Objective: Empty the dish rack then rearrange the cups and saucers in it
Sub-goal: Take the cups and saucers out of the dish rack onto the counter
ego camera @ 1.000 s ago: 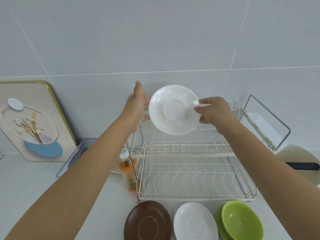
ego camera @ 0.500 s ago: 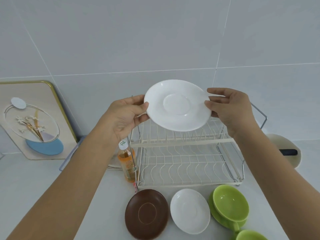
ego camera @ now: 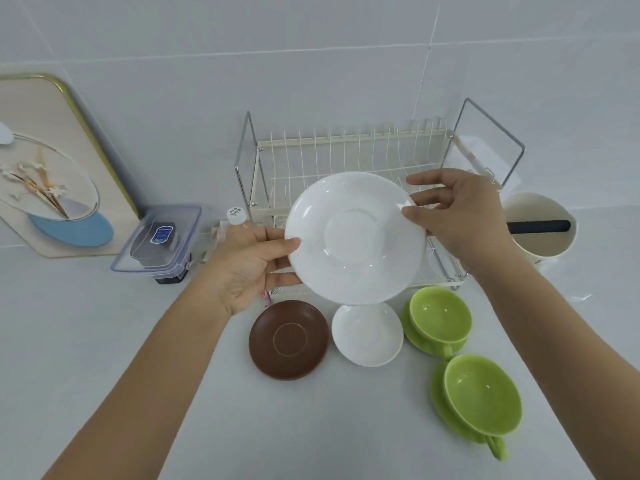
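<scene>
- While you hold it over the counter point(ego camera: 104, 341), the white saucer point(ego camera: 355, 237) sits between your hands.
- Your left hand point(ego camera: 249, 268) pinches its left rim.
- Your right hand point(ego camera: 457, 213) pinches its right rim, upper fingers spread.

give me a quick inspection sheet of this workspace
surface: white counter
job's things: rack looks empty; white saucer held up; brown saucer, second white saucer, two green cups on green saucers on counter
clutter: clear box, bottle cap, cream holder, framed picture
grippers: left hand and right hand grip the held saucer's rim
cables: nothing seen
surroundings: tiled wall
</scene>
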